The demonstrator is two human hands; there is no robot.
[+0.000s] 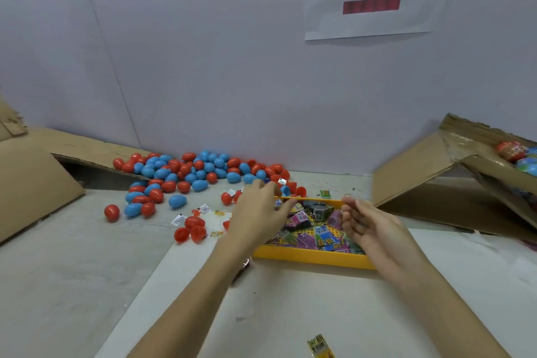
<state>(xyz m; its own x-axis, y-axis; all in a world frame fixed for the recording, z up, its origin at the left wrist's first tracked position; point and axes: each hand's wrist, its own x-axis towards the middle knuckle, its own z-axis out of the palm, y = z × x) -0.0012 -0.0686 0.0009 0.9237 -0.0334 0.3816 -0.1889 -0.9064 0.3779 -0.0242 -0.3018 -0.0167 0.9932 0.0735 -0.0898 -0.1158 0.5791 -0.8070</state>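
Yellow tray point(313, 260), 1 pc, bench centre, under both hands. Packets point(319, 238) inside: many, partly hidden, no exact count. Left hand point(258, 209): fingers released, over tray's far-left corner. Right hand point(366, 224): fingers half-curled, grasp can't be told. Red/blue eggs point(186, 171) far left: dozens. Cardboard boxes point(453, 183): 2, cut off.

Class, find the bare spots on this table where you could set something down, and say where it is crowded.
Free: the grey tabletop near-left, beside the cardboard flap; the white sheet in front of the yellow tray. Crowded: the egg pile by the wall, and the tray itself, full of packets.
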